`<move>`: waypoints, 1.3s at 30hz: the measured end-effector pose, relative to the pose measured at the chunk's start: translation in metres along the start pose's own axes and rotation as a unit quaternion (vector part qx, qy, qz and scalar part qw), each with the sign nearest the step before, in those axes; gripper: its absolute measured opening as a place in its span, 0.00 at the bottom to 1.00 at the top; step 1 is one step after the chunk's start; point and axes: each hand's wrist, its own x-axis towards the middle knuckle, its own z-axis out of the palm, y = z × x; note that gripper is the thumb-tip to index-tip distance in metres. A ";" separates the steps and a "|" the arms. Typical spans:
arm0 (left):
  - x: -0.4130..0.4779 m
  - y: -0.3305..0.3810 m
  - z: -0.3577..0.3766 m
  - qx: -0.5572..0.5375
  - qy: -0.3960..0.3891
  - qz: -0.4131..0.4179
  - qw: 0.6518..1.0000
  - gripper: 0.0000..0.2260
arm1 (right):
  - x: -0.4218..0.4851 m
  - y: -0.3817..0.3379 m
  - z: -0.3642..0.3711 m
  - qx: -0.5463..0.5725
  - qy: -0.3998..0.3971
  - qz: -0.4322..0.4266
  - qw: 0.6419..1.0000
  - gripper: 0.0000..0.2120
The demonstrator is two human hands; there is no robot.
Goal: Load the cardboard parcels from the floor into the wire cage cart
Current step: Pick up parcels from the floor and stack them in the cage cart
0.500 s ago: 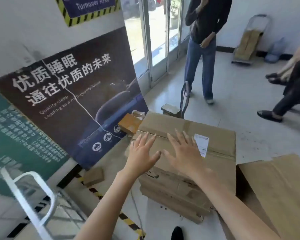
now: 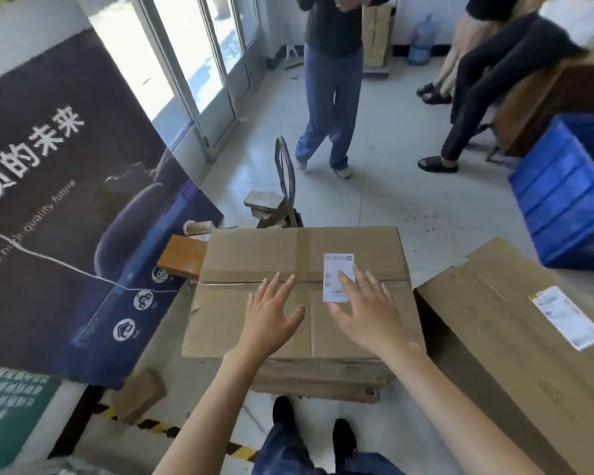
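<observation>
Grip loose, left hand (image 2: 271,317), right hand (image 2: 366,313) spread flat, perhaps touching parcel (image 2: 254,255)

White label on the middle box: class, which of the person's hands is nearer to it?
Right. The right hand lies over the label's lower part, fingers across it. The left hand is spread over the box to the label's left, clear of it.
</observation>
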 end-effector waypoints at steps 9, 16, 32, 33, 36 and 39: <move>0.053 -0.097 -0.001 0.030 -0.030 -0.070 0.997 0.27 | 0.020 0.065 0.029 -0.008 -0.013 0.157 0.987 0.35; 0.067 -0.171 -0.009 0.012 -0.021 -0.184 0.983 0.41 | 0.013 0.103 0.040 0.105 -0.038 0.316 0.942 0.44; 0.039 -0.162 -0.033 -0.148 0.088 -0.312 0.934 0.51 | 0.007 0.110 0.034 0.265 0.045 0.320 0.909 0.44; 0.031 -0.159 -0.037 -0.147 0.099 -0.313 0.933 0.51 | 0.005 0.107 0.030 0.268 0.052 0.309 0.911 0.44; 0.000 -0.154 -0.051 -0.155 0.132 -0.318 0.926 0.49 | 0.002 0.097 0.016 0.270 0.056 0.271 0.922 0.44; -0.037 -0.154 -0.065 -0.156 0.159 -0.353 0.909 0.48 | 0.008 0.082 0.003 0.244 0.031 0.230 0.942 0.47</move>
